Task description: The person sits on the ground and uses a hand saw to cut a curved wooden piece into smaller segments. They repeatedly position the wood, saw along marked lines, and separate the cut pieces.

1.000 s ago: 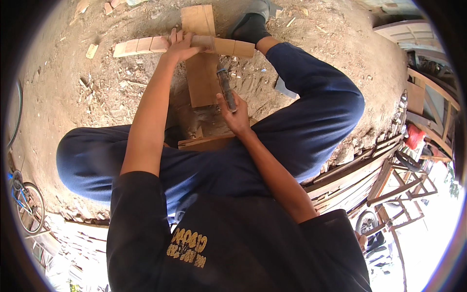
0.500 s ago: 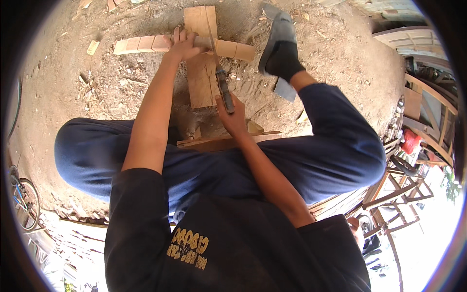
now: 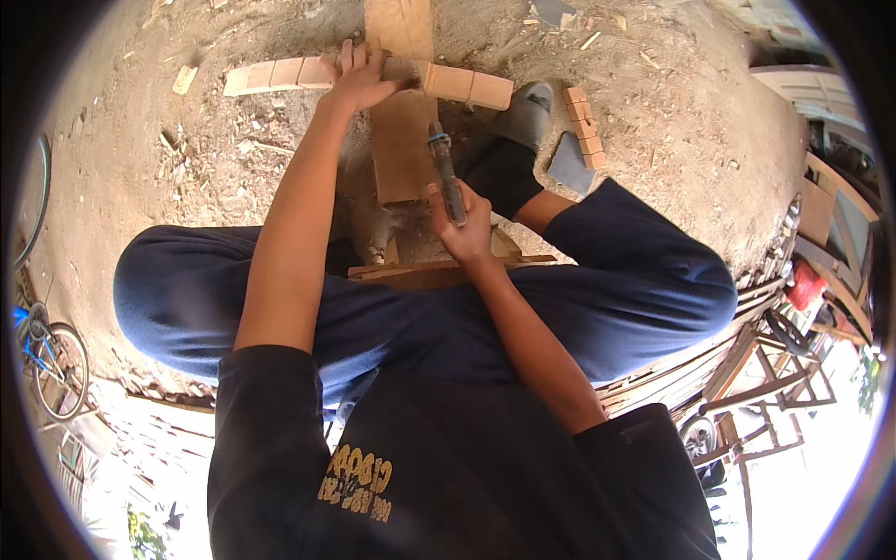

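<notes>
dirt floor point(image 3: 121, 201) holds a flat board point(image 3: 404, 154). a long wood strip point(image 3: 454, 82) lies across it, past both side edges. the left hand point(image 3: 360, 86) spreads over it, maybe so it won't slip; the right hand point(image 3: 467, 229) wraps a saw handle point(image 3: 448, 177).

In front of me, the person's left hand point(image 3: 360, 84) spreads over a curved wooden strip point(image 3: 285, 73) lying across a brown board point(image 3: 403, 149). The right hand point(image 3: 467, 226) grips a dark handle point(image 3: 447, 175), pointing toward the strip. Near a grey shoe point(image 3: 528, 114), a short notched block point(image 3: 584, 129) lies beside a grey slab point(image 3: 567, 166).
</notes>
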Available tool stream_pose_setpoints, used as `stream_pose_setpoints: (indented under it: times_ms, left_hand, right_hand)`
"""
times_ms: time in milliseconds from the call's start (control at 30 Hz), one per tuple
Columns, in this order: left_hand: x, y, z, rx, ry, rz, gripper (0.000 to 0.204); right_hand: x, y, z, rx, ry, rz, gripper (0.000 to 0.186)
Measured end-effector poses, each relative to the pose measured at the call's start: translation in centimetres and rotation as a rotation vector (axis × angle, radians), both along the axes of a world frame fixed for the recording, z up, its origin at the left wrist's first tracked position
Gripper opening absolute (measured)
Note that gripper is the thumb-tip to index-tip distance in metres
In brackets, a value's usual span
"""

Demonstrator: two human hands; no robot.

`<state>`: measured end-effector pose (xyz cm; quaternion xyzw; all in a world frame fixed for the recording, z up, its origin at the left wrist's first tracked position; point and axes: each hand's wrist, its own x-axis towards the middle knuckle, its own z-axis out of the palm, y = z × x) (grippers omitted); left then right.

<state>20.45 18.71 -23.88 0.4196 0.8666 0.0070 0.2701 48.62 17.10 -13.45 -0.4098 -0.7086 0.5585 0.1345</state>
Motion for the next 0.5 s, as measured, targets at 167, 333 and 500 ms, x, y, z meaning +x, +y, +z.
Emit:
stream_pose_setpoints:
  times_ms: [167,333,500]
  left_hand:
    - [0.1,0.0,-0.1,0.02,-0.003,0.015,0.1]
    - [-0.4,-0.3,-1.2,-0.009,0.015,-0.007,0.099]
    - [-0.3,-0.2,-1.6,0.04,-0.023,-0.001,0.099]
  right_hand:
    - [0.9,0.5,-0.3,0.008,-0.012,-0.022,0.024]
    - [1.1,0.6,-0.3,0.038,0.005,-0.01,0.022]
    - [0.8,0.9,0.0,0.023,-0.02,-0.019,0.019]
